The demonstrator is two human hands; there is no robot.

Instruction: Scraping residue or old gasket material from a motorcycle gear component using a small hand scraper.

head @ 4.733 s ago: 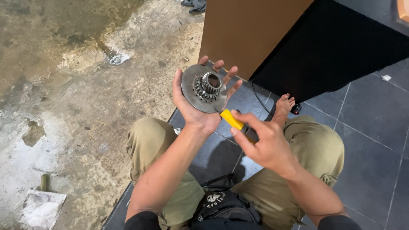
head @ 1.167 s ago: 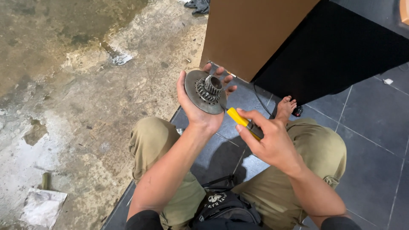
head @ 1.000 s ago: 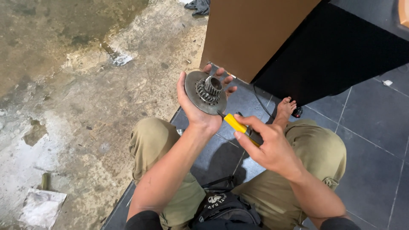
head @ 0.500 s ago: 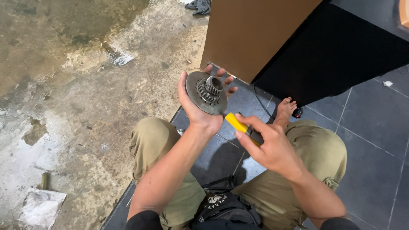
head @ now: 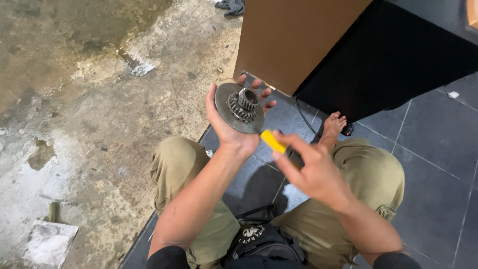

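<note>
- The left hand (head: pixel 230 130) is gripping a grimy toothed gear disc (head: pixel 240 107) — tilted slightly more than a moment ago.
- The right hand (head: pixel 311 172) is clasping a yellow-handled tool (head: pixel 273 141) — its tip now meeting the disc's lower rim, so scraping seems underway.

One view only, from the person's head, looking steeply down past the chest to the lap and crossed legs. It sits close: both forearms run up from the bottom edge and meet near frame centre, where the left hand (head: pixel 234 127) and right hand (head: pixel 311 169) are raised. Beyond them lie dark tiles (head: pixel 433 144) on the right, rough concrete (head: pixel 89 109) on the left, and a brown panel (head: pixel 294 40) at the top edge.
</note>
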